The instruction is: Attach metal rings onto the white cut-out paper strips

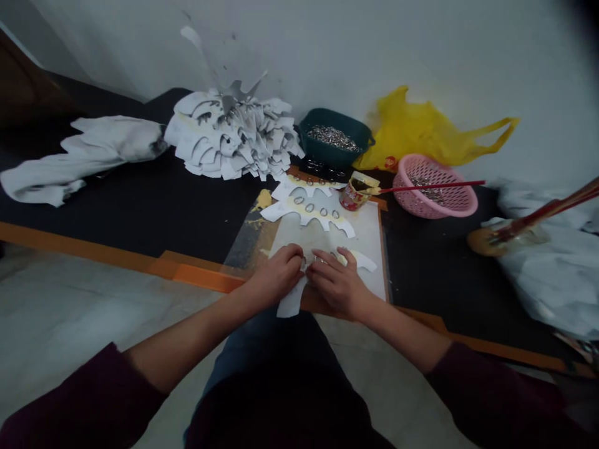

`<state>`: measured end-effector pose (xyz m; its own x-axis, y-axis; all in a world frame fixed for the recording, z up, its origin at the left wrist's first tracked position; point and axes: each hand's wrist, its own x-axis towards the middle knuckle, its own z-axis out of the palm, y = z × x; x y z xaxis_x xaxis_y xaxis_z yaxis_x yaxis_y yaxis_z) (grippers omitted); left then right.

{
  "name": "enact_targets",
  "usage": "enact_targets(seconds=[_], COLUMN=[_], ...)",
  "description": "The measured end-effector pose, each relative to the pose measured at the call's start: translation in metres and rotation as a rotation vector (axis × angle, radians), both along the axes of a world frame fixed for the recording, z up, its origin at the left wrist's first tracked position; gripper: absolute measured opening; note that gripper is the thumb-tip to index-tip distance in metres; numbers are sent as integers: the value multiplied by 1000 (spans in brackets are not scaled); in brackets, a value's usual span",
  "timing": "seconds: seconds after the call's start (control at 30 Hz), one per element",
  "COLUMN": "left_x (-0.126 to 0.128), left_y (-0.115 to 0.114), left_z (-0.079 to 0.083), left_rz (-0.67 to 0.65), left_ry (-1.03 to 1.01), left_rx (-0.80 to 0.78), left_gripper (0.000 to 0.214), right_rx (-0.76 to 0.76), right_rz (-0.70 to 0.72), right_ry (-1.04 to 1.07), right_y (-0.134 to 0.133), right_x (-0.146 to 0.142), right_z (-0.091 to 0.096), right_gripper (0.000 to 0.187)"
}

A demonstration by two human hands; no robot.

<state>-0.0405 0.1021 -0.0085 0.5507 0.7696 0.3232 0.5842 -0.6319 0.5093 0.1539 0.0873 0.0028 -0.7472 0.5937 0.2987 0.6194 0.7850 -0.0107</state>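
Both hands are at a white cut-out piece (290, 303) with a scalloped edge and metal rings, near the table's front edge. My left hand (282, 272) is closed in a pinch at the piece's left part, beside a ring (304, 263). My right hand (340, 285) lies over its middle, fingers curled and pressed on it; they hide much of the piece. Its right end (365, 260) sticks out past the fingers. Just beyond, a similar white piece (276, 212) lies flat with several metal rings (309, 207) along a yellowish strip. Another ringed piece (283, 187) is behind it.
A tin (354, 194) of yellowish paste with a red stick (435, 186) stands at the board's back right. Behind are a green basin (322, 121) of metal rings, a pink basket (437, 212), a yellow bag (421, 128) and stacked white pieces (234, 140). Brushes (538, 218) stand right.
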Motion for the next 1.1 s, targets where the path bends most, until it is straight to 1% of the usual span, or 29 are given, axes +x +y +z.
enact_targets(seconds=[0.17, 0.33, 0.47, 0.57, 0.7, 0.83, 0.93, 0.97, 1.0, 1.07, 1.1], left_x=[-1, -1, -6, -13, -20, -23, -25, -25, -25, -23, -20], left_y=[1, -1, -9, -17, -25, -27, -25, -24, -24, -23, -23], left_z=[-1, -5, -7, -7, -8, -7, 1, 4, 6, 8, 7], left_rz=[2, 11, 19, -14, -51, -28, -40, -13, 41, 213, 299], left_ry=[-4, 16, 7, 29, 92, 154, 106, 62, 12, -51, -45], left_rx=[0, 26, 103, 160, 209, 188, 93, 47, 8, -22, -11], left_gripper=[9, 9, 9, 9, 20, 24, 18, 14, 12, 12, 13], right_rx=[61, 37, 5, -29, -50, 19, 27, 13, -8, -54, -73], right_rz=[-92, -125, -150, -161, -189, -186, -161, -162, -172, -205, -227], right_ry=[16, 54, 99, 153, 198, 194, 181, 184, 189, 203, 211], right_y=[-8, -13, -12, -12, -15, -18, -17, -17, -17, -17, -18], right_x=[-8, -14, -15, -14, -13, -13, -12, -12, -13, -15, -16], right_z=[0, -6, -5, -4, -8, -14, -14, -12, -10, -5, -3], right_gripper=[16, 16, 14, 14, 16, 18, 17, 17, 16, 14, 14])
